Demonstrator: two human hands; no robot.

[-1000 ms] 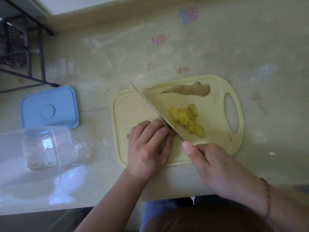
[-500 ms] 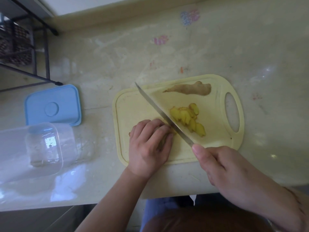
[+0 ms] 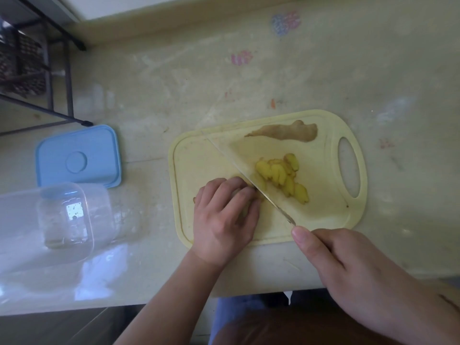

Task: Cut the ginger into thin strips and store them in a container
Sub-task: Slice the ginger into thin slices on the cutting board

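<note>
Your bench (image 3: 323, 70) carries the clear container (image 3: 49, 220) at 9 o'clock and the blue lid (image 3: 78, 155) just beyond it. The yellow cutting board (image 3: 189, 170) sits centre. Your right hand (image 3: 353, 272) grips the knife (image 3: 239, 170); your left hand (image 3: 224, 215) curls its fingers (image 3: 239, 195) over ginger, mostly hidden beneath. Ginger slices (image 3: 281, 178) lie right of the blade, the unpeeled piece (image 3: 286, 131) toward 12 o'clock.

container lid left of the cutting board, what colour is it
Light blue: the rectangular plastic lid, clearest in the head view.
</note>
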